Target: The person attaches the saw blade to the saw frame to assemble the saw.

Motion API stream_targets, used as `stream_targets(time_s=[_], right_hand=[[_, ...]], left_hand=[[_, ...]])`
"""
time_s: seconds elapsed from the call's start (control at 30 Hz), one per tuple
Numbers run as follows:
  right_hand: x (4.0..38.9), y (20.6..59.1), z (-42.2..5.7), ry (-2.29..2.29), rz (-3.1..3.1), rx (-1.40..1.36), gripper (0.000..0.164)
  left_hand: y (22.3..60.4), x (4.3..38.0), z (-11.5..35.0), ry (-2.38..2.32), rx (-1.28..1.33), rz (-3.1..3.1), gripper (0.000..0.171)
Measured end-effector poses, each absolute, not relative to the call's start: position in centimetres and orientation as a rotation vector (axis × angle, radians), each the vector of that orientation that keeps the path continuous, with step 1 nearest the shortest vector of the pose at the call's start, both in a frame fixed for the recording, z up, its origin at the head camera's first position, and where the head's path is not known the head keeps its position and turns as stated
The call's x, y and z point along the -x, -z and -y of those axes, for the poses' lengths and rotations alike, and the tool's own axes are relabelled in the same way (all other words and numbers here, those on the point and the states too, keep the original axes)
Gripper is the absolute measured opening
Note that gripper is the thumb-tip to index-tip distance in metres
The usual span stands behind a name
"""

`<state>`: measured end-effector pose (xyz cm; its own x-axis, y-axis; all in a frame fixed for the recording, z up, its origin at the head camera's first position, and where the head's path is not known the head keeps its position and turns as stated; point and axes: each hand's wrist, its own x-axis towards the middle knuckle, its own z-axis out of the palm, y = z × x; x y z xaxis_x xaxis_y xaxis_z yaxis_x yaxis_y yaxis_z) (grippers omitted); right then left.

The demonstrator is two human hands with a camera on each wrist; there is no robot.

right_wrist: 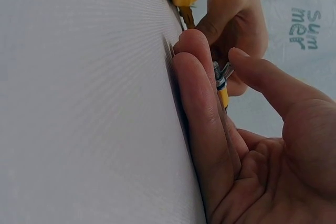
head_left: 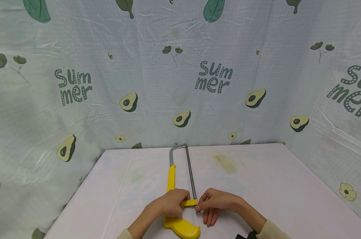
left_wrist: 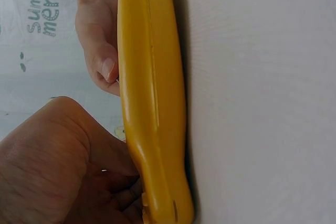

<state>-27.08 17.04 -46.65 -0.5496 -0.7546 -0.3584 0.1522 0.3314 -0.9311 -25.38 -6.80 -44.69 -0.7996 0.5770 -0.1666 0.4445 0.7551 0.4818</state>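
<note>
A hacksaw with a yellow handle (head_left: 184, 228) lies on the white-covered table, its grey frame end pointing away from me. The thin blade (head_left: 190, 172) runs along its right side to a yellow crosspiece (head_left: 189, 202). My left hand (head_left: 172, 203) grips the saw at this crosspiece and the frame beside it. At the crosspiece's right end, my right hand (head_left: 214, 202) pinches a small metal wing nut (right_wrist: 222, 71) between thumb and index finger. The right hand's other fingers (right_wrist: 202, 103) extend low along the table. In the left wrist view the handle (left_wrist: 152, 77) covers part of both hands.
A pale cloth printed with avocados and lettering (head_left: 214, 76) hangs behind the table and along its sides. The table cover (head_left: 258, 172) has a yellowish stain (head_left: 225, 162) right of the blade. Something black (head_left: 247, 235) sits by the right sleeve.
</note>
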Motion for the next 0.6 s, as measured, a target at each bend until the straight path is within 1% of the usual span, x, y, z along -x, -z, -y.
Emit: stream_targets(time_s=[0.6], right_hand=[[27.12,46.66,-16.98,1.336,-1.761,0.54,0.028]], left_hand=[[44.78,25.45,6.7,-0.633,-0.767,-2.644,0.035]])
